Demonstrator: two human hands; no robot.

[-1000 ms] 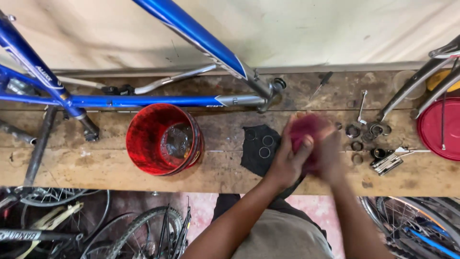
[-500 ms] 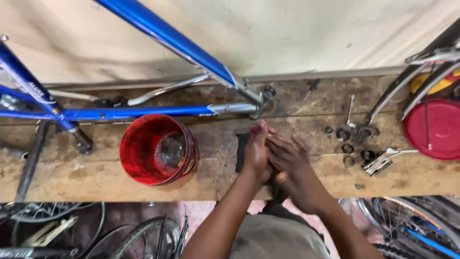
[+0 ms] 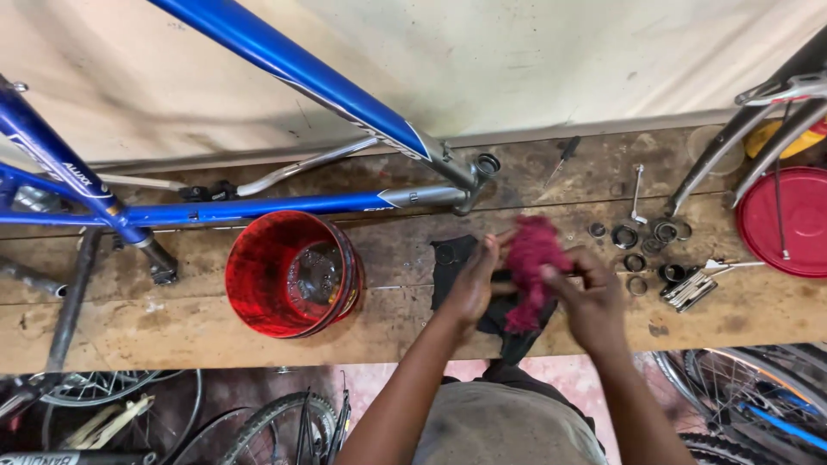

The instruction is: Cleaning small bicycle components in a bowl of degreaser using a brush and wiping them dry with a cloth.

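Lying across the worn wooden bench (image 3: 129, 331), a blue frame (image 3: 284, 205) fills the back, its tubes glossy. Next comes a red bucket (image 3: 293, 274), round and plastic. Over a black cloth (image 3: 448, 263) both hands bunch a crimson rag (image 3: 530, 267): left hand (image 3: 474, 280) and right hand (image 3: 590, 301) have fingers clamped on it, perhaps around a small part. Soft, light; grip anywhere. Steel rings (image 3: 642, 245) lie beside.

I see a red bucket (image 3: 291, 275) on the wooden surface (image 3: 172, 331), left of the middle. A blue bike frame (image 3: 284, 69) sits across the top left. Small metal rings (image 3: 642, 245) lie at the right, near a red lid (image 3: 788, 220).
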